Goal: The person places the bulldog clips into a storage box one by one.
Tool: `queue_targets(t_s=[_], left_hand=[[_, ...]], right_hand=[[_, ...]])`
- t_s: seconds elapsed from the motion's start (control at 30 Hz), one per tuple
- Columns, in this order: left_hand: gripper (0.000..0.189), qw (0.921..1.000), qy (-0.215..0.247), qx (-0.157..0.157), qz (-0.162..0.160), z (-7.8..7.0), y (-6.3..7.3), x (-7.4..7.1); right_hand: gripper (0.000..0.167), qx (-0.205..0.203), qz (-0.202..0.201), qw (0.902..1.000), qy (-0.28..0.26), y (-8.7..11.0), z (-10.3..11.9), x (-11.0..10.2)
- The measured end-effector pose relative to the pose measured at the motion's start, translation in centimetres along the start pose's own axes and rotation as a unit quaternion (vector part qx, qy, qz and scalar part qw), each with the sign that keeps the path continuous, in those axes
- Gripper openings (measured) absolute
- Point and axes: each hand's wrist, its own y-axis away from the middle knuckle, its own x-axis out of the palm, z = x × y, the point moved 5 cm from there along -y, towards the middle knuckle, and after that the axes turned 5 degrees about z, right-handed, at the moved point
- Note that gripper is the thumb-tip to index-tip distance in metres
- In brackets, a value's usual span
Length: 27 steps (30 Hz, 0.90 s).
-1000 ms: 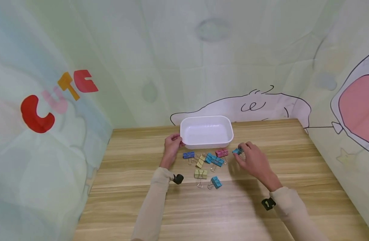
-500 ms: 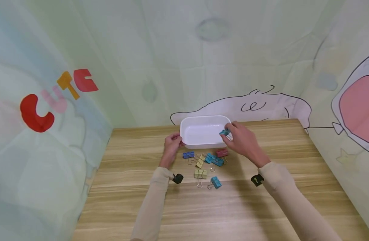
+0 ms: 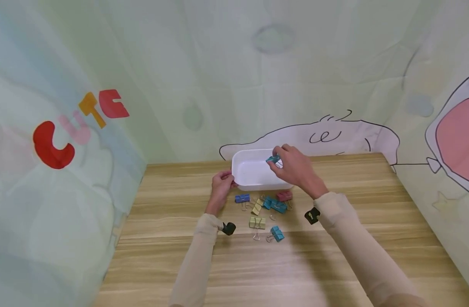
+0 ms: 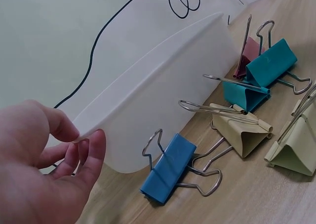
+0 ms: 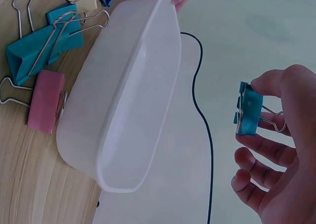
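Observation:
My right hand point(image 3: 297, 168) pinches a teal binder clip point(image 5: 250, 109) between thumb and fingers, held above the white plastic bin point(image 3: 253, 187). At the bin's left end, my left hand point(image 4: 54, 160) grips the rim between thumb and fingers. In front of the bin lie several binder clips: a blue one point(image 4: 170, 167), two pale yellow ones point(image 3: 257, 222), a pink one point(image 5: 46, 101) and several teal ones point(image 3: 277, 233). The right hand and its sleeve cover the bin's right end in the head view.
The bin stands at the back of the wooden table point(image 3: 165, 256), close to a printed fabric backdrop point(image 3: 180, 85). More backdrop with coloured letters point(image 3: 54, 147) hangs on the left. Dark straps point(image 3: 312, 215) with small cameras sit on both wrists.
My right hand has lifted the teal clip from the table right of the bin and carried it left and up over the bin. The left hand stays on the rim.

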Motion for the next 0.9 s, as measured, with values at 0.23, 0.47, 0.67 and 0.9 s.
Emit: queue_targets(t_s=[0.23, 0.47, 0.67, 0.9], left_hand=[[0.032, 0.9999, -0.01, -0.009, -0.005, 0.2, 0.2, 0.0], [0.033, 0.9999, -0.011, -0.003, -0.005, 0.1, 0.2, 0.0], [0.035, 0.9999, -0.012, -0.003, -0.003, 0.0, 0.1, 0.0], [0.035, 1.0, -0.007, 0.006, -0.003, -0.2, 0.2, 0.0]], right_hand=[[0.037, 0.009, 0.01, 0.9999, -0.002, -0.2, -0.1, 0.6], [0.037, 0.009, 0.005, 0.9999, -0.008, -0.2, -0.1, 0.4], [0.043, 0.016, 0.006, 0.9998, -0.01, -0.4, -0.3, 0.4], [0.057, 0.027, 0.012, 0.9993, -0.021, -0.1, -1.0, 0.2]])
